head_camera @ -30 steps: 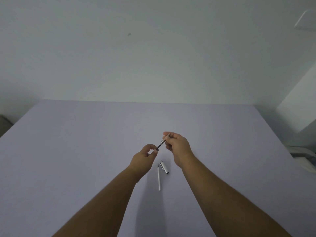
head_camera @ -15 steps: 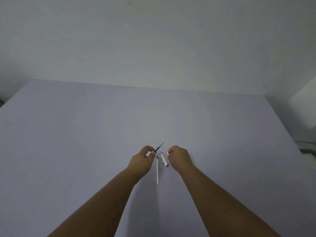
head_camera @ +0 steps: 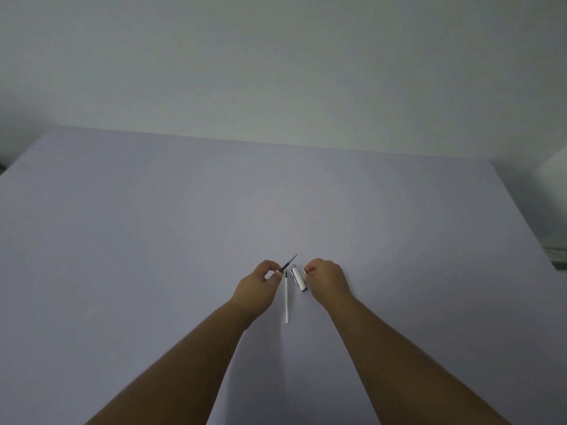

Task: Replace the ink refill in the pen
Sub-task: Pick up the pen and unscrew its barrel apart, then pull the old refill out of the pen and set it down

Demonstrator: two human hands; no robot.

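Left hand point(head_camera: 259, 283) pinches a dark refill point(head_camera: 288, 263), tip pointing far-right; right hand point(head_camera: 326, 279) curls around a small silvery part — hard to identify. White refill point(head_camera: 287, 297) and silver cap point(head_camera: 298, 278) lie on the bench point(head_camera: 153, 240) between them — pen dismantled, reassembly remains.

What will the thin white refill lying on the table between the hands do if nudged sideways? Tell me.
The white refill is a slim round tube lying flat on the smooth table, so it would probably roll. It looks very light for its length and may skid. Being so thin, it might flex slightly. The silver cap lies close on its right and could stop it.
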